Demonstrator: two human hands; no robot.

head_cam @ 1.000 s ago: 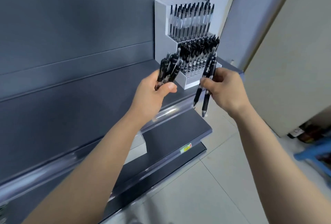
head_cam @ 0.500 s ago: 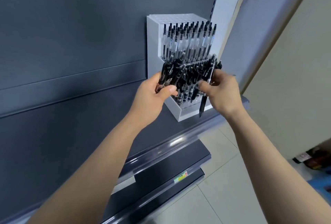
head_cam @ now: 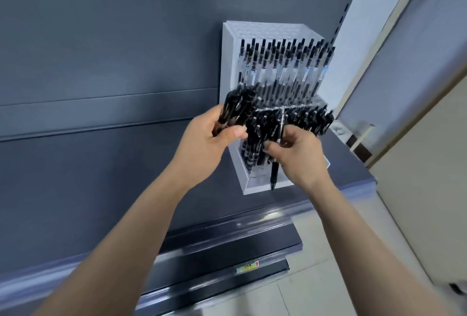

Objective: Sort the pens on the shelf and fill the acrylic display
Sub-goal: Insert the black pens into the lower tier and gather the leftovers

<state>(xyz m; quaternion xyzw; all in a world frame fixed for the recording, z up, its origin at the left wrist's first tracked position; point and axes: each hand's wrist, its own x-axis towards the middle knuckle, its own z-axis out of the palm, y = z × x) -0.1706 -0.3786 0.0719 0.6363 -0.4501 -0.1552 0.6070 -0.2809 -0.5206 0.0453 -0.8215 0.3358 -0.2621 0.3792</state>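
Upright pens [head_cam: 283, 68] stand in both tiers of the acrylic display [head_cam: 230, 63]. The left hand [head_cam: 209, 141] grips a pen bundle [head_cam: 235, 108]; the right hand [head_cam: 298, 156] pinches a single pen [head_cam: 274, 174]

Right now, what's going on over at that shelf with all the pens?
A person is stocking the tiered acrylic display on the dark shelf. Their left hand grips a bundle of black pens, while the right hand pinches a single black pen, tip down, in front of the lower tier. The upper tier holds clear-barrelled pens; the lower tier holds further black pens.
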